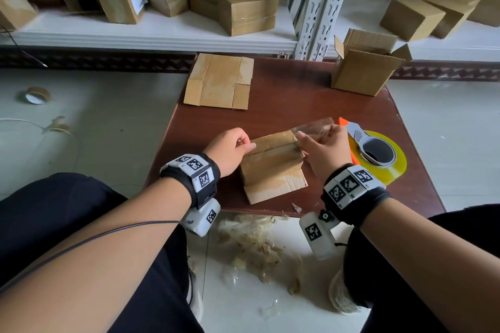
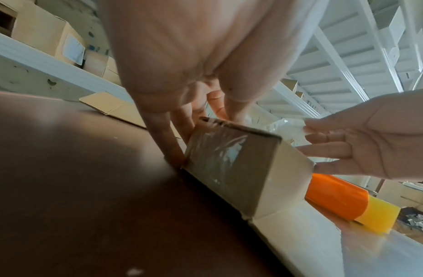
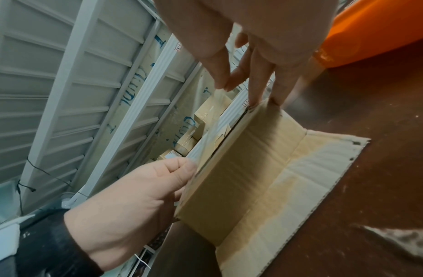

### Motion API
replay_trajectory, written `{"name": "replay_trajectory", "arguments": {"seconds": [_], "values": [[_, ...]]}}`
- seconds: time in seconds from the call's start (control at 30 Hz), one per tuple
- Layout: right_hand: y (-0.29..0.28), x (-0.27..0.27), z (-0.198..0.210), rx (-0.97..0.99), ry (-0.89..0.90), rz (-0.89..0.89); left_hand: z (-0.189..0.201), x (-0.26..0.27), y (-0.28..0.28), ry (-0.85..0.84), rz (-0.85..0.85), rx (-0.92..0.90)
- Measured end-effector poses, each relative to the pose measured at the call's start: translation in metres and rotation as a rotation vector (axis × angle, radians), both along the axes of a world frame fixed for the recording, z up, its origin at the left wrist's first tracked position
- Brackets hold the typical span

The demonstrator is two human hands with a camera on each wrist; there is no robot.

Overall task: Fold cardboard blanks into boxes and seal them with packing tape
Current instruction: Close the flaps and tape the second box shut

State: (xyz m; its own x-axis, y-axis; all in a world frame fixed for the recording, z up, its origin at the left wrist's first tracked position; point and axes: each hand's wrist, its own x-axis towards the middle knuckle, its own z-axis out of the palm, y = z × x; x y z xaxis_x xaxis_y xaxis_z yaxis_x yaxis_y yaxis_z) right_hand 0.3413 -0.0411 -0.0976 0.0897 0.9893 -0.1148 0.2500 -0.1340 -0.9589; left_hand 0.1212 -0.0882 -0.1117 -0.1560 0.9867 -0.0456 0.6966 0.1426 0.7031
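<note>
With the box near the table's front edge, left hand pinching 1 tape end and right hand pinching the other, keep the strip taut, centre it over the seam, then press down.

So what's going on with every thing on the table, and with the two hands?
Small box: folded up, one flap lying flat on the table, top not sealed yet.
Strip of clear tape: stretched over the small box.
Left hand: pinching one end of the tape.
Right hand: pinching the other end.
Tape roll: lying unheld.
Flat cardboard: unfolded.
Open box: flaps up.
</note>
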Motion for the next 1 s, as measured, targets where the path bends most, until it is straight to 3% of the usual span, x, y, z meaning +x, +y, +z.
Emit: {"name": "replay_trajectory", "arguments": {"seconds": [0.23, 0.4, 1.0], "values": [[-0.001, 0.001, 0.005, 0.029, 0.019, 0.013, -0.003, 0.004, -0.003, -0.139, -0.073, 0.049], [-0.003, 0.001, 0.003, 0.026, -0.01, 0.104, -0.001, 0.006, -0.002, -0.1, -0.038, 0.002], [-0.004, 0.0, 0.001, 0.066, -0.068, 0.13, -0.002, 0.013, -0.007, -0.159, 0.043, 0.016]]}}
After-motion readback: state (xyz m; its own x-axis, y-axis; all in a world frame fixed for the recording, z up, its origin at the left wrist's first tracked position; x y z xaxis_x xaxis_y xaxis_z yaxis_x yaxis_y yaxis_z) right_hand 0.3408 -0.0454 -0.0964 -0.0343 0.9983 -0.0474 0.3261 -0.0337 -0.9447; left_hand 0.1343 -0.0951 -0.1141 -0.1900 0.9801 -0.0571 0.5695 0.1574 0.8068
